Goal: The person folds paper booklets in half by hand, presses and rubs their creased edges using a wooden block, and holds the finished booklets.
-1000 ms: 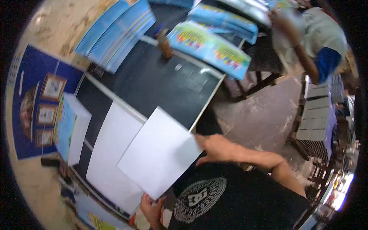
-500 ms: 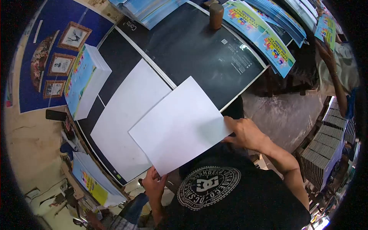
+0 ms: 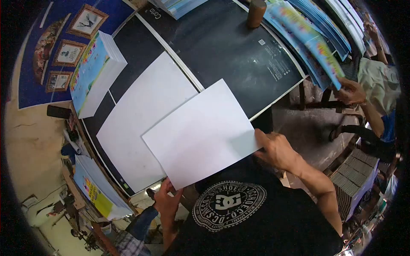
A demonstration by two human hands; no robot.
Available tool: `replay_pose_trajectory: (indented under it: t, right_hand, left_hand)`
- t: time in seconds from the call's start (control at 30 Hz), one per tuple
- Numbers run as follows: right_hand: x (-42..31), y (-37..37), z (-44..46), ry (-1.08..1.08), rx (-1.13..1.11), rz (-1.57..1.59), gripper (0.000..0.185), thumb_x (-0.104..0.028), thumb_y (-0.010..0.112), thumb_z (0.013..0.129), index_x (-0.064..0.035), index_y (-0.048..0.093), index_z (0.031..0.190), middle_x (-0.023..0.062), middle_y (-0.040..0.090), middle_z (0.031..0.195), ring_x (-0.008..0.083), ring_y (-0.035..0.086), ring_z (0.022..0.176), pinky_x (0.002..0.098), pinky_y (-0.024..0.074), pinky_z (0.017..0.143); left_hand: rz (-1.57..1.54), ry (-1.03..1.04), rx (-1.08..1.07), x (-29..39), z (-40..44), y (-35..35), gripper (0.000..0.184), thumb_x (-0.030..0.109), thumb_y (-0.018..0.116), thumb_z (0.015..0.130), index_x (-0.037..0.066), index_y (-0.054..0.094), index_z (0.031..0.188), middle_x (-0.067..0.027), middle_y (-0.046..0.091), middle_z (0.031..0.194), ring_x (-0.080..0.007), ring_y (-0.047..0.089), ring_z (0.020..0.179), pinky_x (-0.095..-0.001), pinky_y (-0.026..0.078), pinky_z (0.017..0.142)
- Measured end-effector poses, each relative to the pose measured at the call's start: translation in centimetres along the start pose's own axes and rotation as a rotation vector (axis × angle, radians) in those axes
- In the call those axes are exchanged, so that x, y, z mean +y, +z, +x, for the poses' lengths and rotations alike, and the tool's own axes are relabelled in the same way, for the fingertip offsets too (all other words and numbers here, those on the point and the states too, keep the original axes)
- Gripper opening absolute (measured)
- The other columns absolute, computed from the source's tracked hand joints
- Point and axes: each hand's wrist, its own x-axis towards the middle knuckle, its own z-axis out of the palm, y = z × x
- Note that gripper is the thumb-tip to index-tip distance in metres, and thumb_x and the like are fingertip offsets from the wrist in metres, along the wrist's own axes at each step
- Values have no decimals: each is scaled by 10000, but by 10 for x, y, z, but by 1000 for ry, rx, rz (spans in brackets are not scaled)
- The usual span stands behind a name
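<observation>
A white sheet of paper [image 3: 198, 132] is held up at a tilt over the table's front edge. My right hand [image 3: 277, 149] pinches its right corner, thumb on top. At its lower corner my left hand [image 3: 167, 198] grips the edge between thumb and fingers. Behind and partly under the held sheet, a larger white sheet [image 3: 136, 123] lies flat on the black tabletop [image 3: 226, 51]. I cannot tell whether the two sheets touch. The fingers of both hands beneath the paper are hidden.
Printed blue stacks stand at the left [image 3: 92, 77] and lower left [image 3: 98, 190]. A brown cylinder [image 3: 256, 13] stands near colourful printed sheets [image 3: 303, 34] at the back right. Another person's hand [image 3: 352, 91] touches those sheets. Bundled stacks [image 3: 352, 175] sit at the right.
My view has shifted slightly; both hands keep their hold on the white sheet. The other person's hand has moved from a raised printed sheet to the near end of the printed sheets.
</observation>
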Motion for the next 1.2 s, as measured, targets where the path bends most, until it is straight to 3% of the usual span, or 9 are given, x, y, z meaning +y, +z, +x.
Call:
replay_pose_trajectory:
  t: [0.2,0.3,0.37,0.53,0.63,0.77,0.83,0.97,1.2]
  right_hand:
    - [-11,-19,7,-51,93,448,560,-251,778,818,81,531,1196,183,695,886,302,693,766,390,555,688]
    - [11,-22,22,227,-160,1094,519,-301,759,856,82,583,1159,100,695,857,166,665,740,296,548,644]
    - [12,-25,40,387,-166,1205,456,-332,706,903,78,599,1071,43,615,730,101,595,602,217,491,484]
    - [-2,-27,62,286,-113,1103,305,-232,682,921,40,595,1027,30,611,731,82,575,566,218,450,436]
    - [7,-16,70,-6,-27,1113,255,-143,692,899,31,585,1053,32,636,782,69,590,615,218,461,470]
    - [-3,-24,61,215,-235,1262,355,-88,698,878,44,570,1182,52,690,908,86,649,760,230,498,596]
    - [-10,-12,65,201,-100,1115,294,-165,675,907,45,642,1110,91,708,855,132,666,693,277,516,611]
    - [-24,-25,64,55,-63,730,316,-249,638,939,61,692,961,143,696,738,163,654,642,340,519,612]
    - [-49,-68,50,-185,331,487,139,-109,655,922,19,693,961,158,673,793,249,652,655,351,506,617]
  left_hand:
    - [-338,-149,-125,2,4,-7,444,131,753,846,-7,557,1220,-115,704,1031,-189,690,916,-309,562,762]
    - [-768,-401,-158,-2,21,-23,316,93,662,919,9,537,1195,-88,674,1044,-183,665,931,-321,543,832]
    - [-966,-464,-140,-11,44,-23,283,151,611,961,4,535,1191,-90,656,1051,-178,639,929,-331,530,822]
    - [-838,-394,-18,15,73,-21,280,86,597,951,-7,531,1207,-114,632,1109,-197,606,1033,-360,477,910]
    - [-853,-217,-4,24,74,-27,363,41,616,912,-9,510,1255,-115,618,1164,-216,585,1111,-369,446,966]
    - [-815,-94,-157,24,66,-31,473,14,618,884,-9,461,1330,-114,582,1243,-222,553,1169,-367,415,1003]
    - [-822,-61,-211,26,73,-31,530,17,625,875,-9,436,1370,-118,561,1287,-224,537,1191,-363,407,1013]
    - [-801,-346,90,58,77,-13,489,69,615,933,-35,426,1372,-124,531,1317,-201,517,1179,-329,403,1008]
    - [-605,165,419,81,66,-22,344,9,608,935,-48,503,1259,-107,613,1159,-143,558,1048,-293,429,924]
